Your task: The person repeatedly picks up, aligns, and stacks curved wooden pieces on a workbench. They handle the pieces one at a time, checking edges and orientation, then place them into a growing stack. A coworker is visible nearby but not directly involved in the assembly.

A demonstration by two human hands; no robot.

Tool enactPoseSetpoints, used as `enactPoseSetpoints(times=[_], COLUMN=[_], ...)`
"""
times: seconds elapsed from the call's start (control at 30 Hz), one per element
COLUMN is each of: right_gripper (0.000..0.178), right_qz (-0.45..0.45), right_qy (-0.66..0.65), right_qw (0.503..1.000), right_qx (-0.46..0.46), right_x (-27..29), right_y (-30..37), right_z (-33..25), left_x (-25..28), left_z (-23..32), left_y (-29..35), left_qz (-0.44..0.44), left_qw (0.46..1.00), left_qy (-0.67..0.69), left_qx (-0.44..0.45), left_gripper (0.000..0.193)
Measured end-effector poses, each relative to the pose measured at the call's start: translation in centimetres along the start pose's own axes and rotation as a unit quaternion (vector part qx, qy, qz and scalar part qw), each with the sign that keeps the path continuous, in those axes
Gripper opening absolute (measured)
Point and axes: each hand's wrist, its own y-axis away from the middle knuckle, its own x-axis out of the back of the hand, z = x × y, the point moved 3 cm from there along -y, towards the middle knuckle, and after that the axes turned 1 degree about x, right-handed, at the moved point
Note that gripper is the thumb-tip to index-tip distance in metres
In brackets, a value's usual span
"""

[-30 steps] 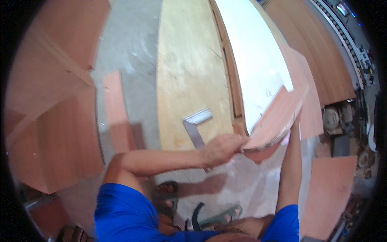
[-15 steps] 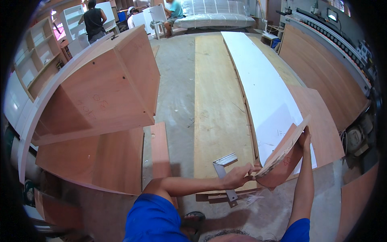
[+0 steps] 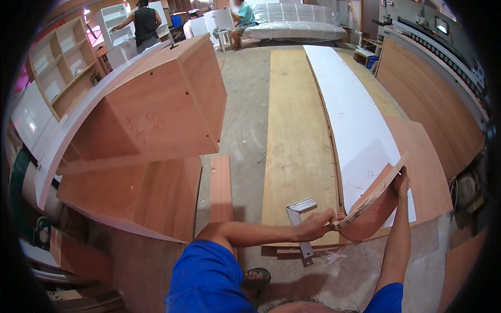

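Note:
A reddish plywood panel (image 3: 373,213) is tilted up on edge over the near end of a long white board (image 3: 355,125). My right hand (image 3: 401,182) grips its far upper end. My left hand (image 3: 315,225) has curled fingers at its near lower corner, seemingly pinching it; the fingertips are partly hidden. A pale, rough edge of the panel faces up, and red marks show on its side. Just under my left wrist, a metal try square (image 3: 296,213) lies across the near end of a yellowish plywood sheet (image 3: 292,151).
Large reddish wooden cabinet boxes (image 3: 151,112) stand on the left, beside a narrow plank (image 3: 221,188) on the floor. A brown sheet (image 3: 428,104) leans at the right. Two or more people (image 3: 146,26) are at the back, near a plastic-wrapped sofa (image 3: 295,26).
The whole view has shifted, so the surroundings sit farther right. My left fingers look more curled at the panel's corner. My right hand keeps its grip. A person at the back now stretches an arm leftward.

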Motion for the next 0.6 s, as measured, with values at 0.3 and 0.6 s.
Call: enactPoseSetpoints(times=[0.3, 0.6], right_gripper=[0.037, 0.04], right_qz=[-0.003, -0.013], right_qy=[-0.032, -0.02], right_qw=[0.999, 0.999], right_qx=[0.03, 0.025], right_x=[0.0, 0.5], right_y=[-0.6, -0.8], right_z=[0.7, 1.0], left_x=[-1.2, -1.3], left_z=[-1.9, -1.4], left_y=[-0.2, -0.1], left_qz=[0.046, 0.072], left_qw=[0.996, 0.995], left_qy=[0.043, 0.014], left_qx=[-0.066, -0.069], left_gripper=[0.026, 0.022])
